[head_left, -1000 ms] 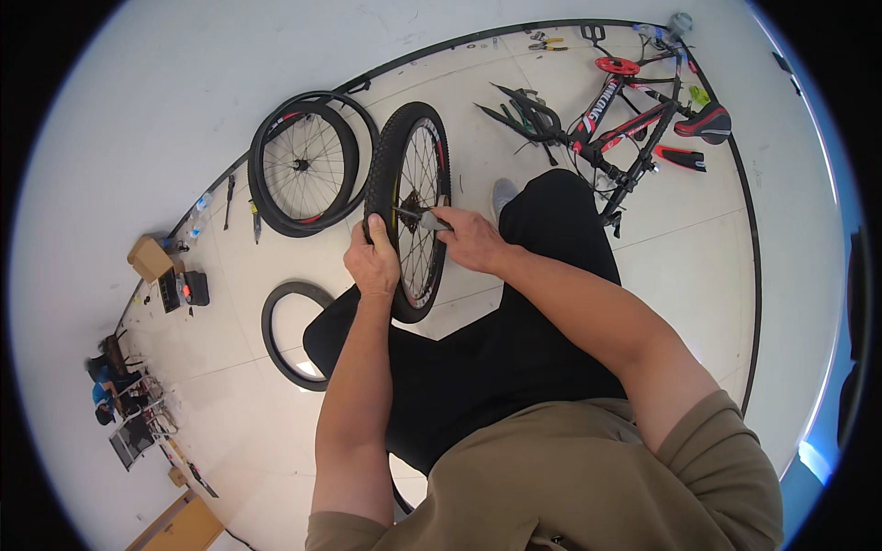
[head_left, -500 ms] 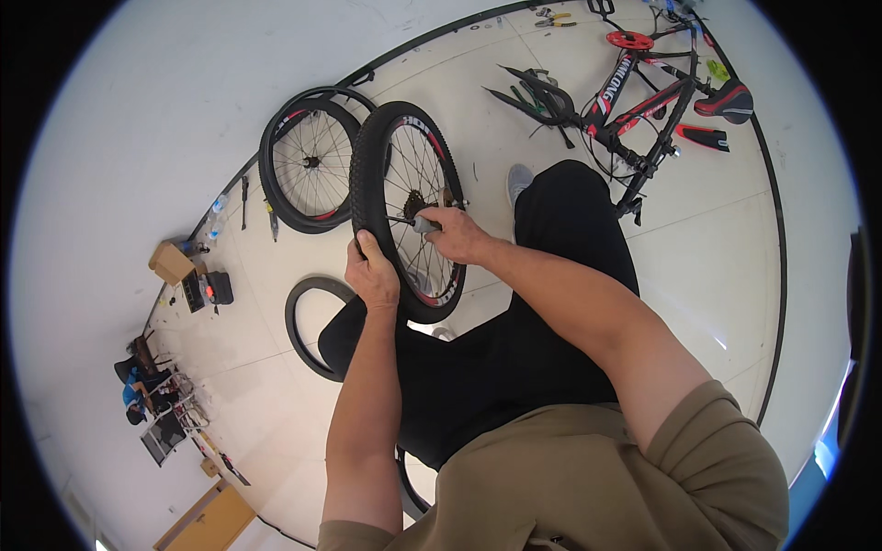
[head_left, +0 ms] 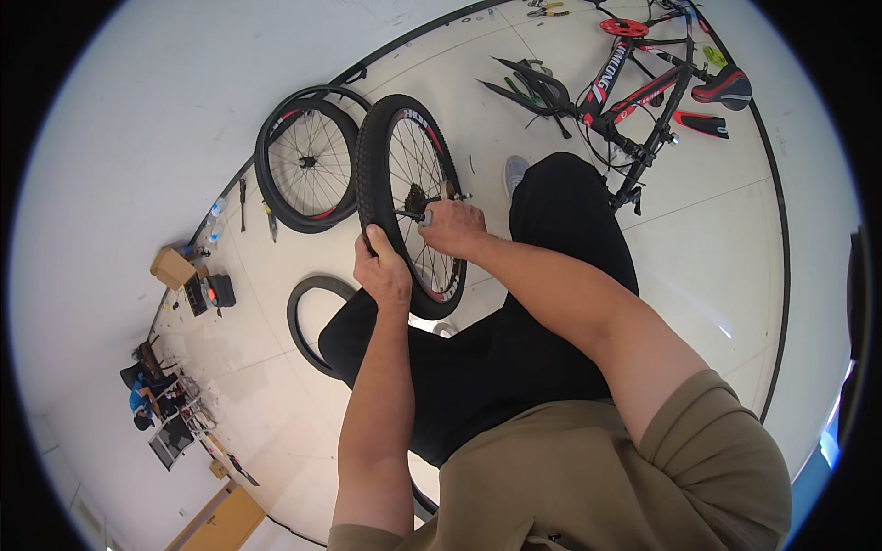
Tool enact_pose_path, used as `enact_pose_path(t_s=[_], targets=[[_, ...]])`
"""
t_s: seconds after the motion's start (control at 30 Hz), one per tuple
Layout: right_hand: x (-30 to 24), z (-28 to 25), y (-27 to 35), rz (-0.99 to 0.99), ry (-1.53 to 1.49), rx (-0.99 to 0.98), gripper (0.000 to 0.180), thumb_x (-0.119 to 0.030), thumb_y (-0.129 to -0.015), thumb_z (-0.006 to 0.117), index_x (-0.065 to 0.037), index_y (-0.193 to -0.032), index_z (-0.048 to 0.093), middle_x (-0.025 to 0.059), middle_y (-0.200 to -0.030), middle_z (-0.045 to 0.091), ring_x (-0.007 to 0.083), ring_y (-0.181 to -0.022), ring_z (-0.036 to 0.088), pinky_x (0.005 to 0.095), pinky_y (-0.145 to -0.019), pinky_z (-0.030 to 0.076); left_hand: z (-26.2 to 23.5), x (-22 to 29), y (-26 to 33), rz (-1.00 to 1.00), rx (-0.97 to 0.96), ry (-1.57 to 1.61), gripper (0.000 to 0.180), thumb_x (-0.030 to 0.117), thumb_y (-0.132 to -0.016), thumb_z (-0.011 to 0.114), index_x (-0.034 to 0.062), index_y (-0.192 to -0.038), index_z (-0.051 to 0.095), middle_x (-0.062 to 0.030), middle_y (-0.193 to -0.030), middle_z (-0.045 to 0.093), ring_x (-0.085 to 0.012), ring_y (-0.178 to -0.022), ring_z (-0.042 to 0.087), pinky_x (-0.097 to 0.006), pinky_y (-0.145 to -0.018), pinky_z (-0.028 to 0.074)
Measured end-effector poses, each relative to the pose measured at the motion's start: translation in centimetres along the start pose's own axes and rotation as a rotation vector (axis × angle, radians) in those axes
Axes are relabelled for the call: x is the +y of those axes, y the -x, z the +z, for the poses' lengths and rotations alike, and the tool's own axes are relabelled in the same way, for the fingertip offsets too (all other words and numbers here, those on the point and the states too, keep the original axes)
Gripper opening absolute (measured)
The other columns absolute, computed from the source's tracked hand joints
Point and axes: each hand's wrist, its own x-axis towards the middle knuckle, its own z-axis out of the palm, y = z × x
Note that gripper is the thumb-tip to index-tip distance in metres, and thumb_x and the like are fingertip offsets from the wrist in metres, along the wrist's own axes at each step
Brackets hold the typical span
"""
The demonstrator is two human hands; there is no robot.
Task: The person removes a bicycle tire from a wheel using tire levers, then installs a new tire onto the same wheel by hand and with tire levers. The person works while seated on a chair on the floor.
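Observation:
A bicycle wheel [head_left: 369, 165] with a knobby black tyre stands tilted upright in front of me, its sprocket cluster [head_left: 415, 198] facing right. My left hand [head_left: 382, 272] is closed on the lower left of the tyre, thumb on the tread. Closed at the spokes beside the hub, my right hand [head_left: 454, 228] grips a grey-handled tool [head_left: 425, 219]. A thin dark shaft runs from the tool's handle toward the rim; its tip and exact kind cannot be made out.
Another wheel [head_left: 350, 133] leans behind on the left, and a loose tyre [head_left: 296, 323] lies by my left knee. A black-red bicycle frame [head_left: 614, 78] rests at the far right. Far left are a cardboard box [head_left: 171, 267] and a seated person [head_left: 140, 404].
My right hand has turned slightly, so less of the grey handle shows. My left hand has shifted a little to the right and up along the tyre.

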Motion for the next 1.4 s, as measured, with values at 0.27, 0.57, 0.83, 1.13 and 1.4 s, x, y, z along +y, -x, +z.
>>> enact_pose_path(t_s=[0.27, 0.57, 0.83, 1.13, 1.4], targets=[[1.0, 1.7, -0.9, -0.041, -0.249, -0.209, 0.046, -0.031, -0.076, 0.066, 0.003, -0.106, 0.072, 0.0261, -0.107, 0.071, 0.0406, -0.103, 0.068, 0.0438, -0.096, 0.053, 0.3, 0.5, 0.0, -0.033, -0.023, -0.013, 0.052, 0.044, -0.104, 0.053, -0.0045, -0.112, 0.069, -0.0204, -0.092, 0.072, -0.0306, -0.085, 0.068, -0.04, -0.08, 0.052], [0.5, 1.1, -0.5, -0.082, -0.042, 0.01, 0.041, -0.03, -0.076, 0.067, -0.007, -0.109, 0.074, 0.0236, -0.105, 0.073, 0.0392, -0.103, 0.069, 0.0452, -0.096, 0.053, 0.3, -0.1, 0.2, -0.008, 0.004, -0.027, 0.051, 0.044, -0.104, 0.053, -0.0027, -0.113, 0.069, -0.0221, -0.092, 0.072, -0.0331, -0.084, 0.068, -0.041, -0.08, 0.053], [0.9, 3.0, -0.9, -0.086, -0.11, 0.054, 0.039, -0.031, -0.079, 0.069, -0.008, -0.111, 0.073, 0.0205, -0.1, 0.074, 0.0385, -0.101, 0.069, 0.0414, -0.093, 0.054, 0.3, 0.6, 0.3, 0.004, 0.018, -0.042, 0.049, 0.044, -0.104, 0.053, -0.0019, -0.112, 0.069, -0.022, -0.09, 0.072, -0.0354, -0.082, 0.069, -0.042, -0.078, 0.053], [0.4, 1.5, -1.2, -0.21, -0.197, -0.123, 0.044, -0.028, -0.075, 0.068, -0.002, -0.11, 0.075, 0.0265, -0.104, 0.072, 0.0394, -0.101, 0.069, 0.0399, -0.093, 0.054, -0.2, 0.0, 1.5, 0.041, 0.028, -0.012, 0.046, 0.04, -0.104, 0.054, -0.0031, -0.111, 0.068, -0.021, -0.089, 0.072, -0.0337, -0.081, 0.069, -0.042, -0.077, 0.053], [-0.1, -1.1, -0.3, -0.339, 0.19, -0.064, 0.036, -0.03, -0.076, 0.067, -0.005, -0.1, 0.076, 0.0227, -0.101, 0.074, 0.0392, -0.1, 0.07, 0.0464, -0.092, 0.054, -1.3, -1.8, 1.4, 0.047, -0.05, 0.068, 0.043, 0.035, -0.105, 0.054, -0.0049, -0.109, 0.068, -0.0156, -0.088, 0.07, -0.0224, -0.079, 0.063, -0.036, -0.076, 0.051]])
